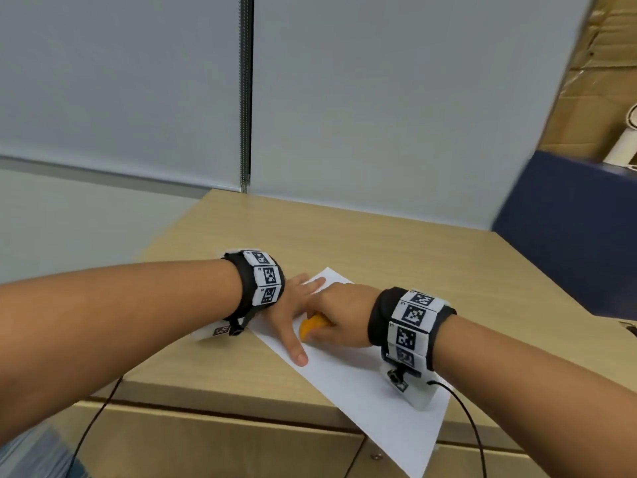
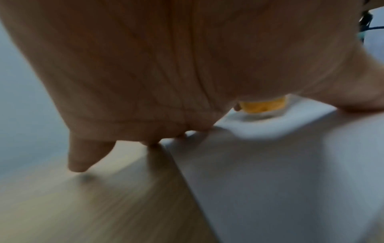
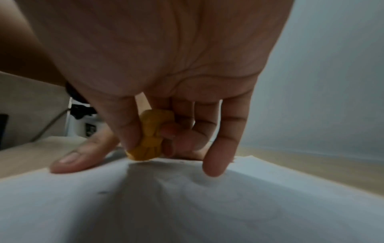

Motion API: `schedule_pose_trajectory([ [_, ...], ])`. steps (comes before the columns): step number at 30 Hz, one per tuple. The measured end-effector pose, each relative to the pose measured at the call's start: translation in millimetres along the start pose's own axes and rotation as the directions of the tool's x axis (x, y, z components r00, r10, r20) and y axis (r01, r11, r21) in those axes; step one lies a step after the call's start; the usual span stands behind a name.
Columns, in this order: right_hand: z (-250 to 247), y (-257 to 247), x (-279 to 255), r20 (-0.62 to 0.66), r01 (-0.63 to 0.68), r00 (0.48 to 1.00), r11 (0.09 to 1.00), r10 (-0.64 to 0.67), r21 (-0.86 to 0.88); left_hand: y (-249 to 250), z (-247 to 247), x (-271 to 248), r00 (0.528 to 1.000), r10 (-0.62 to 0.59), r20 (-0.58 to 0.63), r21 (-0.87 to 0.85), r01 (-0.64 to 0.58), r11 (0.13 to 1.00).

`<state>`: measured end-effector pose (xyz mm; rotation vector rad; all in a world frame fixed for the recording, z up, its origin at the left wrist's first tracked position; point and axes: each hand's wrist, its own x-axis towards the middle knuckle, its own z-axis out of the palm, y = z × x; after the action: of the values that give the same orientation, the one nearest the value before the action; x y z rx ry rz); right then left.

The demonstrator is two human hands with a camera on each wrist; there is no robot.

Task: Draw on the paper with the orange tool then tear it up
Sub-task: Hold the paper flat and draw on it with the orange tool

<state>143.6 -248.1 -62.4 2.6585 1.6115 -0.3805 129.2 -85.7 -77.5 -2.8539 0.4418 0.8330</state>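
Note:
A white sheet of paper (image 1: 362, 384) lies slanted on the wooden desk (image 1: 379, 243), its near corner hanging over the front edge. My left hand (image 1: 287, 310) lies flat on the sheet's far end, fingers spread and straight, thumb pointing toward me. Beside it my right hand (image 1: 344, 310) grips a stubby orange tool (image 1: 312, 326). In the right wrist view the thumb and fingers pinch the orange tool (image 3: 149, 136), whose lower end meets the paper (image 3: 187, 205), and the little finger touches the sheet. The left wrist view shows the orange tool (image 2: 261, 106) just past my palm.
Grey wall panels (image 1: 138, 98) close the desk's far side and a dark blue partition (image 1: 568, 229) its right side. Cardboard (image 1: 586, 98) and white tubes (image 1: 627, 139) sit beyond it. A black cable (image 1: 472, 426) hangs from my right wristband over the drawer fronts (image 1: 224, 439).

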Motion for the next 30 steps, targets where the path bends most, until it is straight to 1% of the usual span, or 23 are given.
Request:
schedule_pose_trajectory([
  [2,3,-2,3,0.010,0.041,0.999,0.997,-0.042,0.067,-5,4,4,0.998,-0.052,0.032,0.006,0.052,0.999],
  [4,3,2,9,0.029,0.032,0.999,0.997,-0.034,0.064,-10,7,10,0.996,-0.082,0.022,-0.029,0.082,0.996],
  [6,-3,12,18,0.005,-0.027,1.000,1.000,0.027,0.010,-8,8,11,0.999,-0.043,-0.007,-0.025,0.043,0.999],
  [7,-8,17,24,-0.015,-0.073,0.997,0.997,0.073,-0.016,-6,7,11,1.000,-0.006,-0.025,-0.012,0.005,1.000],
  [9,-17,26,33,-0.056,-0.156,0.986,0.987,0.154,-0.037,-1,4,7,0.998,0.021,-0.060,-0.037,-0.023,0.999],
  [10,-18,27,36,-0.067,-0.158,0.986,0.986,0.155,-0.044,1,2,5,0.997,0.025,-0.069,-0.035,-0.028,0.999],
  [11,-15,24,37,-0.061,-0.143,0.988,0.989,0.141,-0.036,0,1,7,0.997,0.036,-0.072,-0.015,-0.037,0.999],
  [12,-10,18,34,-0.046,-0.106,0.993,0.994,0.106,0.000,-1,1,8,0.998,0.022,-0.051,0.003,-0.022,1.000],
  [14,-2,0,22,-0.007,0.001,1.000,0.994,0.000,0.108,-5,4,13,0.998,-0.065,0.009,0.004,0.065,0.998],
  [15,1,-2,17,0.011,0.038,0.999,0.990,-0.040,0.137,-7,5,14,0.996,-0.084,0.024,0.000,0.084,0.996],
  [16,1,2,17,0.011,0.034,0.999,0.991,-0.036,0.131,-6,5,15,0.997,-0.076,0.024,0.002,0.076,0.997],
  [18,-9,18,28,-0.050,-0.051,0.997,0.998,0.052,0.032,-7,7,17,1.000,-0.012,0.004,0.022,0.012,1.000],
  [20,-12,26,38,-0.096,-0.141,0.986,0.989,0.137,-0.035,-7,7,20,1.000,0.002,0.004,0.027,-0.002,1.000],
  [21,-11,22,39,-0.088,-0.142,0.986,0.990,0.139,-0.025,-7,6,21,1.000,-0.014,0.014,0.026,0.013,1.000],
  [23,-5,5,33,-0.025,-0.066,0.998,0.998,0.066,0.011,-7,4,20,0.996,-0.066,0.065,0.024,0.064,0.998],
  [24,-1,-1,29,0.012,-0.021,1.000,0.998,0.020,0.059,-7,4,19,0.993,-0.080,0.082,0.014,0.079,0.997],
  [25,0,-2,28,0.028,-0.012,1.000,0.997,0.010,0.079,-9,5,20,0.993,-0.082,0.086,0.008,0.081,0.997],
  [26,-4,3,30,0.017,-0.042,0.999,0.998,0.041,0.049,-8,5,19,0.996,-0.063,0.068,0.010,0.063,0.998],
  [28,-17,18,39,-0.019,-0.145,0.989,0.987,0.144,-0.068,-8,6,18,1.000,-0.031,0.002,0.006,0.031,1.000],
  [29,-21,21,42,-0.049,-0.174,0.984,0.980,0.170,-0.099,-7,5,17,1.000,-0.023,-0.006,0.008,0.023,1.000],
  [30,-22,19,43,-0.064,-0.172,0.984,0.980,0.167,-0.095,-5,3,14,1.000,-0.027,0.005,0.014,0.027,1.000],
])
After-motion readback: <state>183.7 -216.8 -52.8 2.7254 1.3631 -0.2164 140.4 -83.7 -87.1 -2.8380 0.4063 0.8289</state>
